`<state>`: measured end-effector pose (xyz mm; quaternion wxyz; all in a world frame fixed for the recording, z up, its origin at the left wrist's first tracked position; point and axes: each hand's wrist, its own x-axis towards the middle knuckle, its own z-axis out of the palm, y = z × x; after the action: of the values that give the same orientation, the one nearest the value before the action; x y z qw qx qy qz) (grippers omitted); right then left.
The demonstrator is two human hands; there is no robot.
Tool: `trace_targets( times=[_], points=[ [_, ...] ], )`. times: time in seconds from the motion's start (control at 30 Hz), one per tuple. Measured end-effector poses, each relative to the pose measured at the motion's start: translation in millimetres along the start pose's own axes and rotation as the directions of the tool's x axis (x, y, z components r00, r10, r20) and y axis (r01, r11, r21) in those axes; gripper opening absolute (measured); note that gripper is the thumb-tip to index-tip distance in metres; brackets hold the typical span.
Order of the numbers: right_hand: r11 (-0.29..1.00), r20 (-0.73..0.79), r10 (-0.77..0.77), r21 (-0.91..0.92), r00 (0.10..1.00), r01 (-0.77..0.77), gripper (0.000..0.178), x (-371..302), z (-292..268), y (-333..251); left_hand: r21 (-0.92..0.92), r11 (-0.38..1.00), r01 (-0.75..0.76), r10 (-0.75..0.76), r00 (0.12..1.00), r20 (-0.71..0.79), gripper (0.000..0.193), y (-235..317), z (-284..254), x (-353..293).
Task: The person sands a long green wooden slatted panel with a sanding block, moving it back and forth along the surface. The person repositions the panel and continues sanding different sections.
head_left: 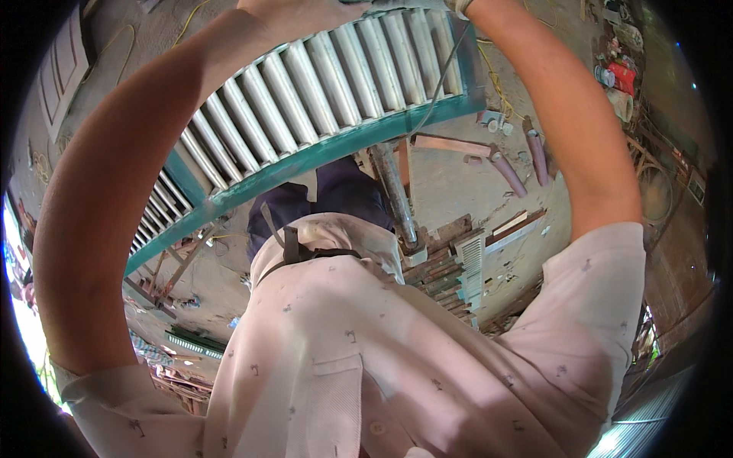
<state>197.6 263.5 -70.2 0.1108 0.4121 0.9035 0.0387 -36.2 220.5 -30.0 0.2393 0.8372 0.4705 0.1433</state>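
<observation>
A louvered shutter panel (301,145) lies across in front of me. Its frame is green and its slats are bare, pale grey. At the top edge of the head view, my left hand (309,11) reaches over the panel's far side, mostly cut off. Beside it is my right hand (427,4), in what looks like a greyish glove, also cut off by the edge. The fingers of both hands are hidden, so whether they hold anything cannot be seen. A thin dark cord (441,80) hangs over the slats near my right hand and drops past the green frame.
Under the panel's right part stands a metal post (395,195). Wooden offcuts (508,172) and stacked slats (450,263) lie on the floor to the right. Yellow cord (496,80) trails behind them. A panelled door (65,72) leans at the far left. Clutter lines the right wall.
</observation>
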Motion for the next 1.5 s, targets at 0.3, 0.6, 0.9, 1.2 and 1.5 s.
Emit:
trace_targets(
  times=[0.3,0.6,0.9,1.2,1.5],
  points=[
    [0.998,-0.066,0.044,0.038,0.997,-0.042,0.021,-33,18,59,-0.086,0.996,-0.032,0.031,0.999,-0.017,0.054,37,24,47],
    [0.998,0.008,0.048,-0.032,0.999,-0.048,0.020,-45,14,89,-0.185,0.983,-0.001,0.002,1.000,0.008,0.054,53,33,70],
    [0.999,-0.056,0.034,-0.003,0.998,-0.034,0.022,-19,6,36,-0.077,0.993,0.092,-0.087,0.994,0.072,0.059,23,10,32],
    [0.993,-0.040,-0.001,0.114,0.999,0.006,0.031,58,-31,-98,-0.012,0.995,0.097,-0.096,0.993,0.072,0.067,-66,-52,-70],
    [0.976,-0.019,-0.044,0.211,0.999,0.047,0.026,127,-74,-211,0.040,0.997,-0.073,0.076,0.994,-0.073,0.067,-158,-96,-161]
  ],
)
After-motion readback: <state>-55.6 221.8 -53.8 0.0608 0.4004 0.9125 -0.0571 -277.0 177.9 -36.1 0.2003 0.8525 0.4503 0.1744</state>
